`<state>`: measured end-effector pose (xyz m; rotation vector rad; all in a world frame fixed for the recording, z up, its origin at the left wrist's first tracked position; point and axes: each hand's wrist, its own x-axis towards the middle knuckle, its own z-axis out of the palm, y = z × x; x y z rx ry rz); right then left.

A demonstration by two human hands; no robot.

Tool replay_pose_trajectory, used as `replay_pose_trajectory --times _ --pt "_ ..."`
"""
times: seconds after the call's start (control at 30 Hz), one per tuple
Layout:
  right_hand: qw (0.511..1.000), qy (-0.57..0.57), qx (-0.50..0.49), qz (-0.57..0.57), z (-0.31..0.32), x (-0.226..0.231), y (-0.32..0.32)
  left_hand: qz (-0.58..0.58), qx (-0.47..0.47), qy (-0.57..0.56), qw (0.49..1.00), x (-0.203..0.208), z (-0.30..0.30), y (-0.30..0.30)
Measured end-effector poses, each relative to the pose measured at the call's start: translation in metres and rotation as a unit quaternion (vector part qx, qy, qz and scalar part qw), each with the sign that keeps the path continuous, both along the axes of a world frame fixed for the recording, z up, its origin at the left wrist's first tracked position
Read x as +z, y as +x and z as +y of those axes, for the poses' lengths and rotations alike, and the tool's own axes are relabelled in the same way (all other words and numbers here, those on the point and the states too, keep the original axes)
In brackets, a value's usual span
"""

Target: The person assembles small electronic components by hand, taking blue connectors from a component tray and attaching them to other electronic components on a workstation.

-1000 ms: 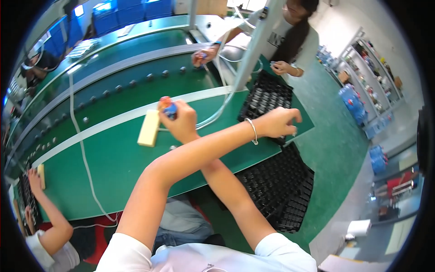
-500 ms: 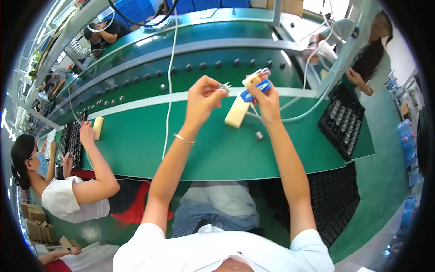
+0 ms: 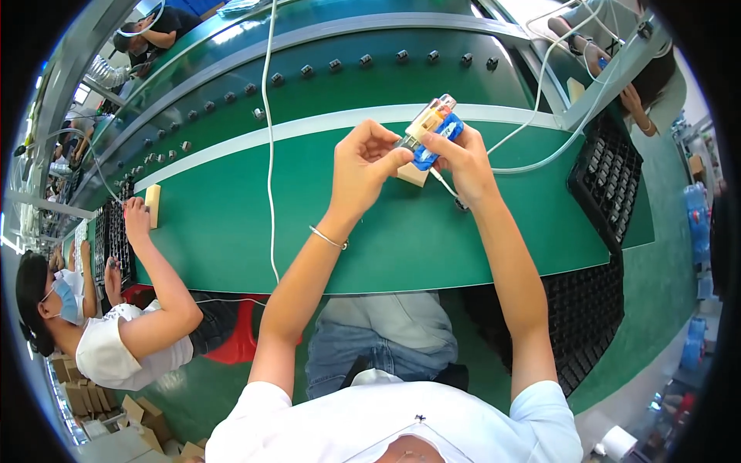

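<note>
My right hand [image 3: 465, 163] is closed round a blue and cream hand-held device [image 3: 429, 130] with a white cable [image 3: 443, 184] running from its lower end. Thumb and fingers of my left hand [image 3: 364, 163] pinch a small silvery metal part [image 3: 404, 142], mostly hidden, up against the device's left side. Whether the part sits inside the device I cannot tell. Below the hands a cream block [image 3: 414, 176] lies on the green table [image 3: 370, 251], partly covered by them. A small dark metal part [image 3: 461, 204] shows beside my right wrist.
Small metal parts [image 3: 334, 65] stand in a row on the belt beyond the table's pale rail [image 3: 309, 126]. A black tray [image 3: 606, 181] of metal parts is at the right. White cables hang across the table. Other people work at left and far right.
My left hand has moved right, bringing its metal part from apart to against the device. My right hand still grips the device. The whole view has shifted slightly.
</note>
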<state>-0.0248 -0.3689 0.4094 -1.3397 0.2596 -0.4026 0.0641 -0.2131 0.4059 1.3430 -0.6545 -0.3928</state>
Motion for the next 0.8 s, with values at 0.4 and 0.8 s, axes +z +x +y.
replay_pose_trajectory --times 0.4,0.8 --pt "0.990 0.042 0.114 0.075 -0.029 -0.019 -0.005 0.071 -0.083 -0.007 0.994 -0.018 -0.011 0.000" --pt "0.868 -0.468 -0.161 0.040 -0.027 -0.019 -0.005 -0.222 0.152 -0.023 0.963 -0.013 -0.020 -0.020"
